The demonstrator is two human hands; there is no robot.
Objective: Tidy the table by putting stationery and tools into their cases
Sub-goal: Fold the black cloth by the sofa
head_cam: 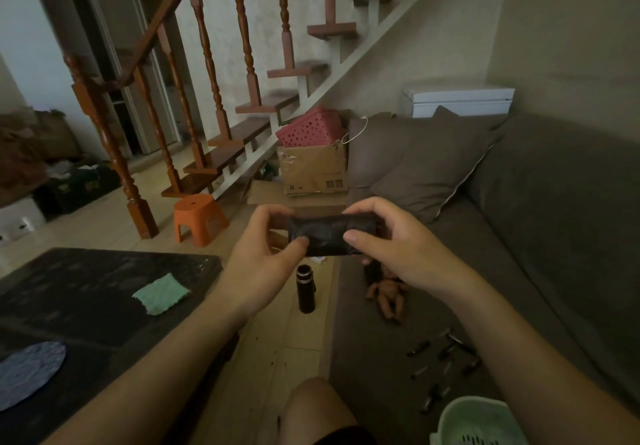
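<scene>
While both hands are raised at mid-frame in the head view, a small black case (330,236) hangs between them, lying crosswise in the air over the strip of floor between table and sofa.

Left hand (266,247): pinches the case's left end, thumb on the near face, fingers curled behind.

Right hand (391,243): pinches the right end the same way, thumb pressed on the near face.

The case looks soft and creased (too dark to tell whether it is open or closed).

Dark table (86,309), at left: a green cloth (161,294) lies on it, and a bluish round piece (31,368) near its front edge.

Floor: a black flask (305,288) stands upright below the case; an orange stool (199,217) is farther off.

Grey sofa (554,222), at right: small dark tool pieces (445,354) are scattered on the seat, a doll (386,294) lies beyond them, and a pale green basket (479,420) is at the bottom edge.
</scene>
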